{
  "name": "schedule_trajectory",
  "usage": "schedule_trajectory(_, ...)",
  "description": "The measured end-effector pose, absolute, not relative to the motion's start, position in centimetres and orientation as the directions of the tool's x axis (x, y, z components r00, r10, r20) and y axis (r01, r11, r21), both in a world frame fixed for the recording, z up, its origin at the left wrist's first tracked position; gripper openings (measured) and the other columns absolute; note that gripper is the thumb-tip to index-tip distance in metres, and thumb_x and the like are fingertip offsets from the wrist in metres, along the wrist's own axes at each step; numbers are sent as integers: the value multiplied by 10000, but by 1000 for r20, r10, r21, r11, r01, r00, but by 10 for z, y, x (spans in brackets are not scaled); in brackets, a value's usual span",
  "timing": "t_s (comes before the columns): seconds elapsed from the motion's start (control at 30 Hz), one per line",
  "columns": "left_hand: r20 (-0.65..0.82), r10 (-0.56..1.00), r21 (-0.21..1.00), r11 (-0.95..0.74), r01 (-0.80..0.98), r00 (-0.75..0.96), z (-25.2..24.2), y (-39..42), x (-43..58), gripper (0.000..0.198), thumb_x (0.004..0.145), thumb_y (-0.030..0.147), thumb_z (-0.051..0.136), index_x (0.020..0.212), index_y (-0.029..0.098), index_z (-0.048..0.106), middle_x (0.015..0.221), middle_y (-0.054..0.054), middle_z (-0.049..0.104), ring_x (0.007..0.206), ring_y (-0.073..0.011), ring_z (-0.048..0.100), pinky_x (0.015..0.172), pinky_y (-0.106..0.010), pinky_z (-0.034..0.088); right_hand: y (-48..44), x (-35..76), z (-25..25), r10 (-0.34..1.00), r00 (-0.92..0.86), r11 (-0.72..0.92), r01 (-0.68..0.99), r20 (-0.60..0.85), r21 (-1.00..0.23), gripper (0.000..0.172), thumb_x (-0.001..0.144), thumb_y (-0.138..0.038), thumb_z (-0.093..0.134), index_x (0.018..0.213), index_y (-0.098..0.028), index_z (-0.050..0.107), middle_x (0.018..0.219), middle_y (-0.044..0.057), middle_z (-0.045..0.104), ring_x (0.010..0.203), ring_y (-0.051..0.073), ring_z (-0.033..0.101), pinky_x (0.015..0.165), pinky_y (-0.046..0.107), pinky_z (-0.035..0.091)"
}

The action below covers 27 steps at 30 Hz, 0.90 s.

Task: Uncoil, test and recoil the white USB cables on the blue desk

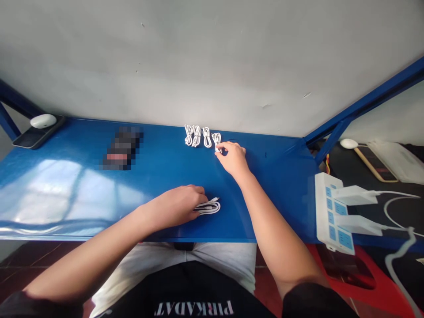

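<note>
My left hand (179, 205) lies near the front of the blue table (271, 198), its fingers curled over a coiled white cable (208, 207) with a connector sticking out at the top. My right hand (233, 158) reaches toward the back of the tabletop, and its fingertips pinch a looped white cable (217, 145). Just left of that hand, several more bundled white cables (196, 136) lie side by side, not touched by either hand.
A pixelated dark object (122, 148) lies on the tabletop left of the cables. A white puck (43, 120) sits on a dark pad at the far left. To the right stand a white power strip (327, 212) with plugged-in adapters and a blue frame post (331, 141).
</note>
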<state>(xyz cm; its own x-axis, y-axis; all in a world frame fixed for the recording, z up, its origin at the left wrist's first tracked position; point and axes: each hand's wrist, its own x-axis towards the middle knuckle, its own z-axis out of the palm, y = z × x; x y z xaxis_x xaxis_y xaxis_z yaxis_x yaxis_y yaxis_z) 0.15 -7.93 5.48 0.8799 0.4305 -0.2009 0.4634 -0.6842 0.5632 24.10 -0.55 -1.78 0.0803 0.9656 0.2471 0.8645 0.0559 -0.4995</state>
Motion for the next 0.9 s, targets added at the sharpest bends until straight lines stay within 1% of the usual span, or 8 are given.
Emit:
schedule_trajectory(0.17,-213,410,613,-651,448,887,56,-86,-7,256,881,184,659,1121,224,740,1119,-72,711,1044,-230,667,876,-296,475,-8,241,-15,956,137,20,854,261,-520,173,843,-280,661,979,-241,759,1127,82,732,1064,315,614,964,495,450)
schedule_trajectory(0.33,-194,444,693,-569,443,875,59,-64,-19,429,891,479,682,1252,249,708,1234,-79,698,1086,-244,665,909,-313,490,-14,229,-12,950,40,108,889,311,-445,353,875,-340,650,1213,-270,726,1423,88,599,1257,367,488,1052,554,413)
schedule_trajectory(0.4,-135,545,663,-571,485,827,57,-44,-20,408,928,510,614,1215,242,725,1228,-88,694,1048,-250,669,936,-351,493,-15,224,-13,959,-61,172,903,278,-395,426,918,-352,598,1337,-299,655,1564,49,486,1344,385,413,1117,623,332)
schedule_trajectory(0.5,49,706,572,-599,560,706,45,-6,-13,385,975,413,524,1235,198,710,1282,-140,661,1147,-299,620,1046,-440,453,-16,219,-16,965,-138,214,906,223,-366,477,943,-369,561,1417,-318,581,1640,15,381,1413,403,340,1157,712,208)
schedule_trajectory(0.6,179,790,442,-597,669,586,27,29,-1,474,999,291,414,1403,106,580,1465,-207,532,1310,-346,511,1130,-513,373,-14,221,-19,968,-112,193,905,225,-380,491,935,-389,580,1420,-313,579,1645,18,374,1421,405,337,1164,719,189)
schedule_trajectory(0.67,200,803,398,-590,702,561,16,45,5,476,995,288,416,1401,97,575,1482,-207,518,1338,-352,487,1129,-506,375,-13,223,-20,967,-92,180,905,237,-385,481,927,-399,594,1401,-311,599,1636,22,391,1409,399,354,1167,705,201)
schedule_trajectory(0.8,213,853,421,-521,742,477,4,56,4,351,951,373,531,1150,144,708,1215,-164,675,1104,-295,624,986,-409,475,-12,226,-22,966,-74,171,903,249,-395,440,911,-402,625,1340,-306,653,1619,31,419,1391,384,382,1167,671,246)
schedule_trajectory(0.9,217,894,458,-448,768,393,4,55,-3,257,876,390,643,971,166,727,985,-126,719,927,-266,644,844,-368,486,-12,227,-23,962,-41,155,896,270,-416,417,888,-376,661,1296,-292,689,1585,56,456,1392,386,389,1172,644,267)
